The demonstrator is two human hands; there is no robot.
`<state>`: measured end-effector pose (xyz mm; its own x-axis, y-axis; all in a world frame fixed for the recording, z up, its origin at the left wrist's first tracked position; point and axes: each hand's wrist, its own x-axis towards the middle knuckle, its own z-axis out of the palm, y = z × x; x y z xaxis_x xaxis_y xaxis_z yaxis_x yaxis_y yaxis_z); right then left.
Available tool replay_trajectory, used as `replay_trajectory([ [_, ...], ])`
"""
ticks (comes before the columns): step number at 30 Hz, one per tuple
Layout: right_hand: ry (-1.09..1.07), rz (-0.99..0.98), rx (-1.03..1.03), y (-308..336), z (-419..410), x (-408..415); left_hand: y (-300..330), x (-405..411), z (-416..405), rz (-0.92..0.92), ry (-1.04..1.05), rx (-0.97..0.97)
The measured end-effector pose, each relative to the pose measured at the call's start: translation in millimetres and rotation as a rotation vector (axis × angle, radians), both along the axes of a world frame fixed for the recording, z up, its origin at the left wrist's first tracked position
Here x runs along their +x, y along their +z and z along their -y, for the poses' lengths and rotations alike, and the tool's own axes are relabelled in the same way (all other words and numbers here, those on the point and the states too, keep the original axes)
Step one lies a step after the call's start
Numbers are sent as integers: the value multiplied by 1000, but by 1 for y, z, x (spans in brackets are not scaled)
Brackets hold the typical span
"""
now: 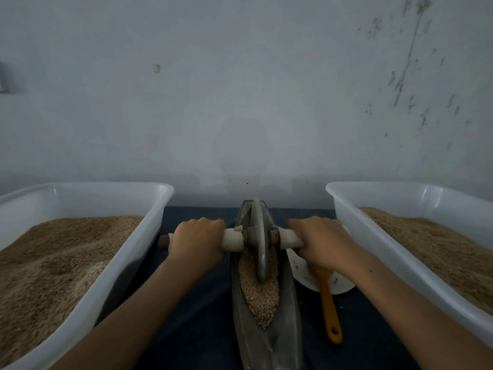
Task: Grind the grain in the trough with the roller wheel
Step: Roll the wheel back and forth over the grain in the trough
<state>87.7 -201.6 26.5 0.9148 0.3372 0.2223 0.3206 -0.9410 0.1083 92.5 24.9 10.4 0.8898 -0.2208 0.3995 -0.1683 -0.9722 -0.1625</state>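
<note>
Grain (260, 292) lies heaped in the metal trough (282, 311), whose long axis runs straight away from the person; most of the heap sits on the near side of the roller wheel (260, 241). The wheel stands upright in the trough toward its far end. Its axle crosses the trough, with the left hand (197, 240) and right hand (320, 243) each curled tight round a handle end, equally near.
</note>
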Motion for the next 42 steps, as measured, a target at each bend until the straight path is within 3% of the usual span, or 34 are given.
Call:
replay_trajectory([
  [7,-6,-200,-48,12,-2,-6,9,-3,-2,-237,-1,32],
  [18,4,115,33,-10,1,5,-2,-1,-3,60,-62,-3],
  [28,4,-205,-52,10,0,-3,11,-6,-2,-267,-22,43],
  [37,-1,114,30,-9,-1,4,3,-4,2,18,0,-7],
  [42,-12,57,10,-6,-2,1,3,-4,-1,-10,-10,2],
])
